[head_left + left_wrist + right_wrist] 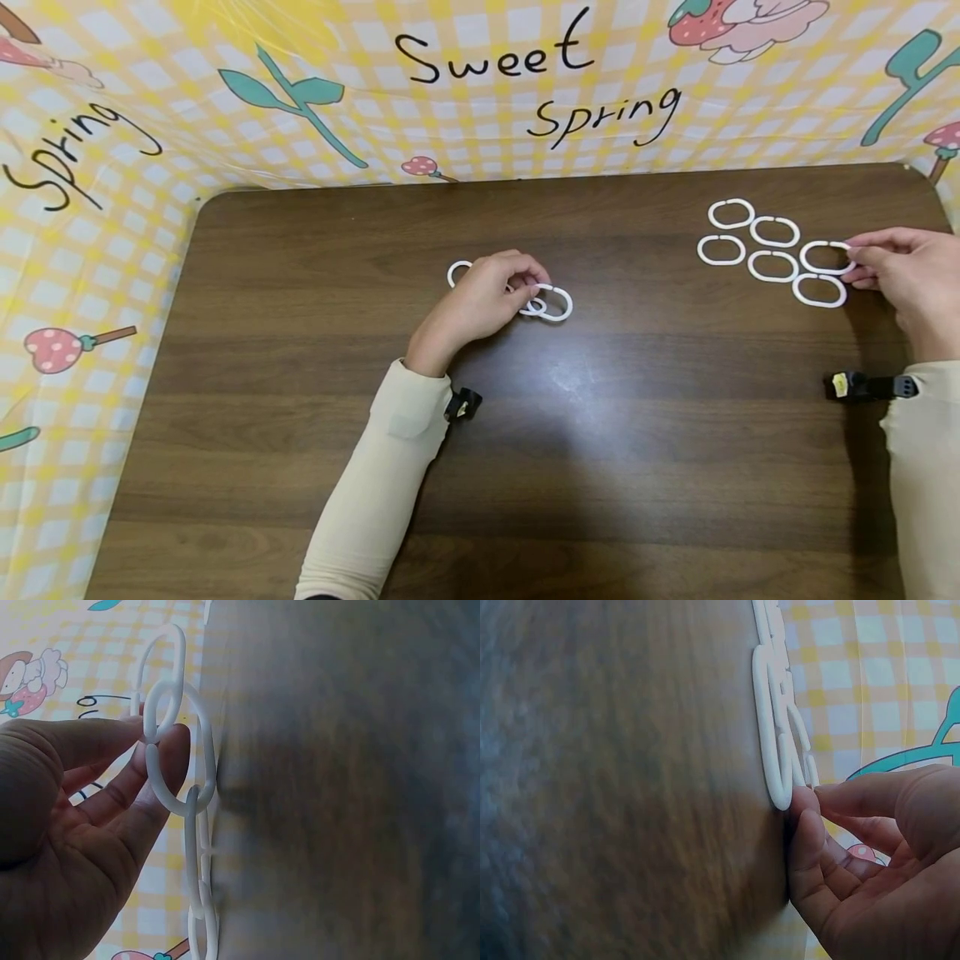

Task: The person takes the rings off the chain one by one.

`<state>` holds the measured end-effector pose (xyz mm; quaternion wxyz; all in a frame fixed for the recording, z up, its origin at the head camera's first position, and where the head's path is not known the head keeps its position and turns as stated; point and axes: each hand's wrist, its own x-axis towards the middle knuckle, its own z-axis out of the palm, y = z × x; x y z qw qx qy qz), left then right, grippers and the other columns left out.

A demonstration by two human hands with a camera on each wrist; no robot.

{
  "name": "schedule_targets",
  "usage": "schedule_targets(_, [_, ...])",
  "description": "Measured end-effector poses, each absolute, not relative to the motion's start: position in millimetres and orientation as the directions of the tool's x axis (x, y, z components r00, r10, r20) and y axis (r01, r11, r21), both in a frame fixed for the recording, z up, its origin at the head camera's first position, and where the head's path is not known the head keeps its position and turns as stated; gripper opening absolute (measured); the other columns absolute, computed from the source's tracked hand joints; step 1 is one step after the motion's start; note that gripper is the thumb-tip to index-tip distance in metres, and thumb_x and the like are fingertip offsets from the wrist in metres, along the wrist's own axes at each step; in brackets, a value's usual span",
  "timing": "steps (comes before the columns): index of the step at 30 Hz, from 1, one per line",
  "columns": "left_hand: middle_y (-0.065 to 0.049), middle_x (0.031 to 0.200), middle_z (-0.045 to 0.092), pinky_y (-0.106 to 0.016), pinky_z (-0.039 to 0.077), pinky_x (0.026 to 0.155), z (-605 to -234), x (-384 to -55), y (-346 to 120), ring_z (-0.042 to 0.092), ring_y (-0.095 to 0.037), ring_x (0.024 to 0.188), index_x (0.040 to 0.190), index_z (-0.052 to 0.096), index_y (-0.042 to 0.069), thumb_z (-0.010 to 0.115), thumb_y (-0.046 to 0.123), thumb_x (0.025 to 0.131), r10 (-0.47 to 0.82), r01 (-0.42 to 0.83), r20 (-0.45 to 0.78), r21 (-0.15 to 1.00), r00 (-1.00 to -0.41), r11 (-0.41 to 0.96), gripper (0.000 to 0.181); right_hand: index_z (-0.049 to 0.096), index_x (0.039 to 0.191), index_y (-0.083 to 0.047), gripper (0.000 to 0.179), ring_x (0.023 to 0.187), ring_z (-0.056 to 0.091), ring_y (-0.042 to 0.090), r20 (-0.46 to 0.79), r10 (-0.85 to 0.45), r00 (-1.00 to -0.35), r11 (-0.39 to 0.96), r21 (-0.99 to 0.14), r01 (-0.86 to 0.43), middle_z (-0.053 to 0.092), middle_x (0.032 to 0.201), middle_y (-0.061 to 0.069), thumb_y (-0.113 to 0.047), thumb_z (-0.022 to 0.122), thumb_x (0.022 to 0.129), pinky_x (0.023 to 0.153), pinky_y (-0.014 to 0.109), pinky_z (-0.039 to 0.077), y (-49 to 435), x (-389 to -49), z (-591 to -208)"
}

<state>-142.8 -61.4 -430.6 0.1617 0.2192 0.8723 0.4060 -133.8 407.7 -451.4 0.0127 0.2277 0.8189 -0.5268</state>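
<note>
Six separate white links [780,281] sit toward the far right of the brown table [637,467], with the right hand [918,271] pinching the outer end of the rightmost link [803,257] between thumb and fingers. Well to the left, the left hand [491,287] grips a white chain [190,847] near one end, thumb and forefinger meeting where two of its rings join. All of it looks like light, fairly stiff plastic, smooth enough to slide under a loose grip; each ring should hold its oval shape, while the chain will likely swing and fold at every joint. The rounded end of a ring, or a long side away from its small gap, seems the surest hold, since the split is probably the weakest spot. In the head view the left hand covers the chain's middle, and the left wrist view cuts it off below, so its rings cannot be counted; the right fingertips hide their link's end, and whether it is lifted is unclear.
</note>
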Motion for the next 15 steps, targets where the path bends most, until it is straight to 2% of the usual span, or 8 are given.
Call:
schedule_targets(10, [-0.003,0.096,0.068,-0.026,0.049,0.080,-432.2,-143.2,-60.6,0.061,-0.015,0.089,0.106,0.075,0.006,0.066,0.006,0.101,0.513,0.269,-0.083,0.775,-0.854,0.573,0.011,0.063,0.067,-0.039,0.056,0.048,0.060,-0.005,-0.253,0.366,-0.896,0.316,-0.871,0.375,0.060,0.059,-0.025,0.000,0.049,0.105,0.050,0.011,0.051,405.7,-131.6,-452.1])
schedule_targets(15, [-0.003,0.095,0.068,-0.025,0.049,0.080,-432.1,-143.7,-60.0,0.061,-0.015,0.088,0.105,0.076,0.007,0.066,0.006,0.101,0.507,0.272,-0.078,0.769,-0.858,0.578,0.010,0.065,0.071,-0.036,0.051,0.046,0.059,-0.004,-0.201,0.392,-0.898,0.318,-0.886,0.337,0.061,0.059,-0.024,0.002,0.051,0.103,0.048,0.011,0.050,400.2,-130.1,-447.9])
